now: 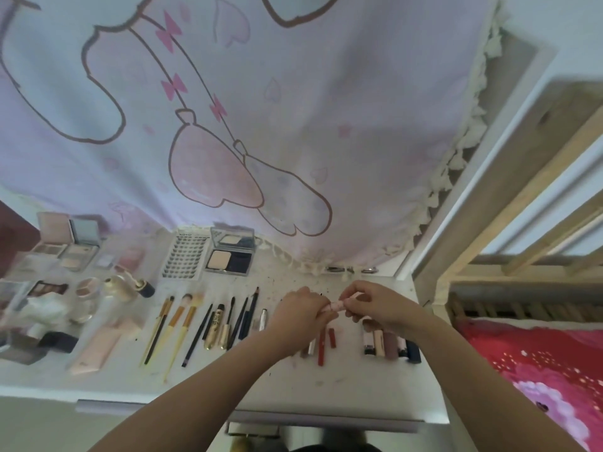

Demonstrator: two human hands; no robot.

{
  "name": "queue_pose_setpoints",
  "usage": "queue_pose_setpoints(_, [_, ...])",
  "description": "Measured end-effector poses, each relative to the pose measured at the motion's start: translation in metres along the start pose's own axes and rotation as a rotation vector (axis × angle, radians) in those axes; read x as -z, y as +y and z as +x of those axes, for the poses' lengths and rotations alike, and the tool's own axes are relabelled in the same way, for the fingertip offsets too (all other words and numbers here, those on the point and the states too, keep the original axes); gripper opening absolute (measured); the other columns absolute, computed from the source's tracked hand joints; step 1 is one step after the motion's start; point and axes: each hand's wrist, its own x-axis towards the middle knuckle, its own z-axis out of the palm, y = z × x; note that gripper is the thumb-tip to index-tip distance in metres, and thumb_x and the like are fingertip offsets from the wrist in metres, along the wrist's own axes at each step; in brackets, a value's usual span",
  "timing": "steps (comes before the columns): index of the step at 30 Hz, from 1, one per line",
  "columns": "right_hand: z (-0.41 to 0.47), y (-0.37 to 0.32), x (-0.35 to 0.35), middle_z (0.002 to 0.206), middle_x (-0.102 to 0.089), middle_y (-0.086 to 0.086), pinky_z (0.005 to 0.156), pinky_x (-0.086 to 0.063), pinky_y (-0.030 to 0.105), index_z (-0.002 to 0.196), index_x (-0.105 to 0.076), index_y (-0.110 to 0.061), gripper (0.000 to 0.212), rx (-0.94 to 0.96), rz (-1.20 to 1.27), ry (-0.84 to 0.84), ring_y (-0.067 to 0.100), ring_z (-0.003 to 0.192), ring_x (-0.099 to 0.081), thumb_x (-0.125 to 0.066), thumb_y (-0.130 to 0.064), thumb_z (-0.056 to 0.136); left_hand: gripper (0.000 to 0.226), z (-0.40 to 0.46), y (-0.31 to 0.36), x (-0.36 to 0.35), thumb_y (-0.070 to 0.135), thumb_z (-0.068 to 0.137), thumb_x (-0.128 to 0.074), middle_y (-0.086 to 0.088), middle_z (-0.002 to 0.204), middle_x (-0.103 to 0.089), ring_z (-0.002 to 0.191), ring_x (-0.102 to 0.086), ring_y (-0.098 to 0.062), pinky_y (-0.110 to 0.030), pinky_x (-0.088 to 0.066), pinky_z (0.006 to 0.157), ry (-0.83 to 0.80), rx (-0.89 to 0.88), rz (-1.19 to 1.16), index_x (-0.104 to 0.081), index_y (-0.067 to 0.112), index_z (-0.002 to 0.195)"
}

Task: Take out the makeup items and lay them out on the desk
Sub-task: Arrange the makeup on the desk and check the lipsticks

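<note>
Both my hands meet above the white desk (326,386) around a small pink tube (337,305). My left hand (300,309) grips its left end and my right hand (372,305) pinches its right end. Below them lie several red lip sticks (323,345) and a row of lipstick tubes (388,344). To the left are several brushes and pencils (182,324), mascaras (217,327), a pink squeeze tube (101,347), an open powder compact (230,256), a lash tray (186,256) and palettes (65,246).
A pink cartoon curtain (261,109) hangs behind the desk. A wooden bed frame (522,190) and red floral bedding (548,370) are at the right. Jars and bottles (124,288) crowd the desk's left side.
</note>
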Motion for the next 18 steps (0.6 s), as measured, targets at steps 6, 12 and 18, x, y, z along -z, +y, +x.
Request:
queue_pose_setpoints(6, [0.004,-0.002,0.001,0.053,-0.052,-0.004,0.042,-0.03,0.017,0.084,-0.063,-0.009,0.036,-0.064,0.019,-0.027,0.004,0.04,-0.04,-0.044,-0.036,0.098,0.028,0.004,0.001,0.007,0.042,0.096,-0.043,-0.002,0.083,-0.061,0.078,-0.041,-0.015,-0.029,-0.03,0.068,0.045,-0.065,0.002,-0.053,0.02,0.082])
queue_pose_setpoints(12, [0.006,-0.003,0.009,0.069,-0.063,-0.004,0.047,-0.04,0.017,0.093,-0.064,-0.015,0.018,-0.029,0.078,-0.068,0.004,0.056,-0.052,-0.056,-0.031,0.093,0.028,0.012,0.0,0.007,0.041,0.096,-0.043,0.0,0.081,-0.058,0.078,-0.038,-0.013,-0.027,-0.026,0.068,0.057,-0.071,0.016,-0.054,0.019,0.083])
queue_pose_setpoints(18, [0.008,-0.006,0.018,0.056,-0.049,-0.007,0.037,-0.028,0.014,0.075,-0.063,-0.018,0.029,0.012,0.083,-0.146,0.002,0.043,-0.036,-0.05,-0.033,0.097,0.037,0.019,-0.003,0.013,0.048,0.095,-0.038,0.012,0.062,-0.038,0.07,-0.035,-0.012,-0.026,-0.017,0.064,0.062,-0.157,-0.029,-0.043,0.023,0.069])
